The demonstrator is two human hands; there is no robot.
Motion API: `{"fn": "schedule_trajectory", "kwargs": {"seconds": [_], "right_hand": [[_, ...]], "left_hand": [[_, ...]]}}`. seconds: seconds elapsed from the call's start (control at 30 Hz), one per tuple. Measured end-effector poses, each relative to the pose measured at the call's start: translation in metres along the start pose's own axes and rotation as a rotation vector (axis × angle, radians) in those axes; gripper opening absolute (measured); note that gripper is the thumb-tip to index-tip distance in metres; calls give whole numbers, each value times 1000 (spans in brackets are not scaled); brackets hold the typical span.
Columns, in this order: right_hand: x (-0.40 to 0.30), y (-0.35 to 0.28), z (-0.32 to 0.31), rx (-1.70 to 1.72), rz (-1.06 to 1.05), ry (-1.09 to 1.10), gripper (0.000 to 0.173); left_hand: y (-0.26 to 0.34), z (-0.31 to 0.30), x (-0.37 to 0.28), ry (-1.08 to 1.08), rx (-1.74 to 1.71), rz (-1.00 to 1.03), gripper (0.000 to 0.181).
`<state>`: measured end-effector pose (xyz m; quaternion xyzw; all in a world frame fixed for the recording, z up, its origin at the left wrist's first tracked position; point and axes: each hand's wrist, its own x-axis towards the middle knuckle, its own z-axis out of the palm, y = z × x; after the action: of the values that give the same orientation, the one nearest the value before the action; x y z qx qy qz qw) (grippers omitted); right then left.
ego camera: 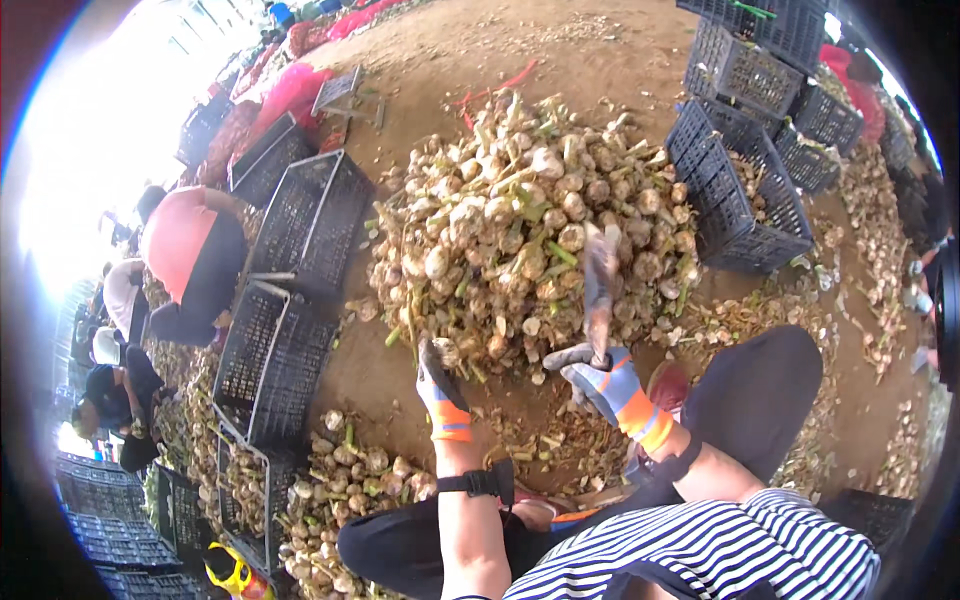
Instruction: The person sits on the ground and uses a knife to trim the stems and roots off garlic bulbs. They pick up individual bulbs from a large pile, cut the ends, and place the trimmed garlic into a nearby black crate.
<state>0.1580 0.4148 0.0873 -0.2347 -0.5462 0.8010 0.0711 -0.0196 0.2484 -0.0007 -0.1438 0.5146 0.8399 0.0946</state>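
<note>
A large heap of garlic bulbs with cut stalks (510, 225) lies on the ground in front of me. My left hand (441, 386), in a grey, blue and orange work glove, is at the near left edge of the heap. Its fingers are around a garlic bulb (445, 351), whose long stalk seems to point up and away. To the right, my gloved right hand (611, 386) grips a stained, bladed cutting tool (600, 289) by its near end. The blade points away over the heap; blur hides its exact kind.
Black plastic crates (311, 217) stand in a row on the left, and another crate (739, 187) holds garlic at right. Stacked crates (742, 71) rise behind it. Trimmed garlic (352, 480) lies beside my left knee. Several people, one in a pink top (176, 236), bend at far left.
</note>
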Motion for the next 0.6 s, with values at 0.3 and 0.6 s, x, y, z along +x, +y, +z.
{"fn": "schedule_trajectory", "kwargs": {"seconds": [0.3, 0.6], "right_hand": [[-18, 26, 54, -984, -183, -257, 16], [-42, 5, 73, -1752, -472, -656, 24]], "left_hand": [[33, -61, -100, -377, -53, -191, 43], [10, -88, -102, -341, -76, -8, 31]]}}
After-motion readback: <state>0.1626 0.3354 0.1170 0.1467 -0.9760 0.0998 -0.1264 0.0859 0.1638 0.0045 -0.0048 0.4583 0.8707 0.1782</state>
